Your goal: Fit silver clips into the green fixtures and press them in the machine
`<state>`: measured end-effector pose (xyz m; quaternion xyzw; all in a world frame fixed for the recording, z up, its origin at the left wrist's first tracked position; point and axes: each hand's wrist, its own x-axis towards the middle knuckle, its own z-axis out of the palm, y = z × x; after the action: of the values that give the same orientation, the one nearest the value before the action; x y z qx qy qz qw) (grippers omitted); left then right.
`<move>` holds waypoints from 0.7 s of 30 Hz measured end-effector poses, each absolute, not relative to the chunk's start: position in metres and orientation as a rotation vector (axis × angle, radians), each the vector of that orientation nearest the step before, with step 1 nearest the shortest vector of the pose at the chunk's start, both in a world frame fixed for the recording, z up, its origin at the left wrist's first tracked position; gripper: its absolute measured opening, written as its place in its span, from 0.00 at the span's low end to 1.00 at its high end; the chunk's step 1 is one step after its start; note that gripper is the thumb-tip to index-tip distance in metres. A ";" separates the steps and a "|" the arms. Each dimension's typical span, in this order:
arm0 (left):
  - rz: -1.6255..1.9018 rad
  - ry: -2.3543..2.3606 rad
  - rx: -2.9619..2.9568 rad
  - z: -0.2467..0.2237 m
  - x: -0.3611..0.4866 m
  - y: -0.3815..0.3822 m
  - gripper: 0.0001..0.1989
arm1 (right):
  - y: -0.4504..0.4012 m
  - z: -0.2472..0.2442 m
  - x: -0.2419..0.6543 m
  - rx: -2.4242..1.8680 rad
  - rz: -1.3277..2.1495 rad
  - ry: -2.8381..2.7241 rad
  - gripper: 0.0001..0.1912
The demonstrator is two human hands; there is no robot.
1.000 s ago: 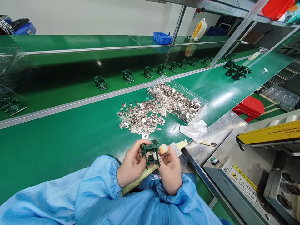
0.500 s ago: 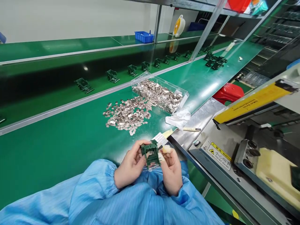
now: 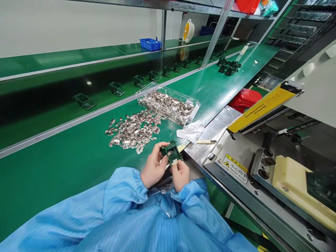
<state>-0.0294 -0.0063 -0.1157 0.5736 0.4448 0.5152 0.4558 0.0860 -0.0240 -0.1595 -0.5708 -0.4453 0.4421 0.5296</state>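
Observation:
Close in front of my body I hold a dark green plastic frame (image 3: 172,150), tilted, with an opening through its middle. My left hand (image 3: 154,168) grips its left side, thumb in front and fingers behind. At its lower right corner, my right hand (image 3: 180,176) is closed in a pinch; a pale patch shows at the fingertips, too small to make out. Beyond the hands a pile of small silvery metal pieces (image 3: 133,131) lies on the green bench. More such pieces fill a clear plastic box (image 3: 194,113) beside the pile.
A white cloth (image 3: 190,131) and a pen (image 3: 206,142) lie near the bench corner. To the right stands a machine with a yellow bar (image 3: 262,108) and a warning label (image 3: 235,168). Several green frames (image 3: 228,66) lie farther along; others line the conveyor (image 3: 49,115).
Both hands have moved slightly away from my body with the green frame, which has turned. My right hand has come in from beside the frame to pinch its lower corner. The view has shifted right.

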 end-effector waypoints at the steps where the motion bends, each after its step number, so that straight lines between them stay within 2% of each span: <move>1: 1.281 1.116 1.412 -0.116 -0.030 -0.007 0.18 | -0.023 -0.162 0.085 -1.358 1.038 -1.069 0.20; 9: 1.241 1.162 1.407 -0.117 -0.033 -0.006 0.18 | -0.029 -0.176 0.097 -1.324 0.993 -1.246 0.19; 21: 1.371 1.035 1.249 -0.112 -0.034 -0.002 0.18 | -0.035 -0.169 0.122 -1.449 1.248 -1.503 0.05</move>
<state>-0.0344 -0.0023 -0.1123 0.5136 0.4256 0.5638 0.4871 0.1224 -0.0353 -0.1695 -0.5587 -0.5794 0.4812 0.3472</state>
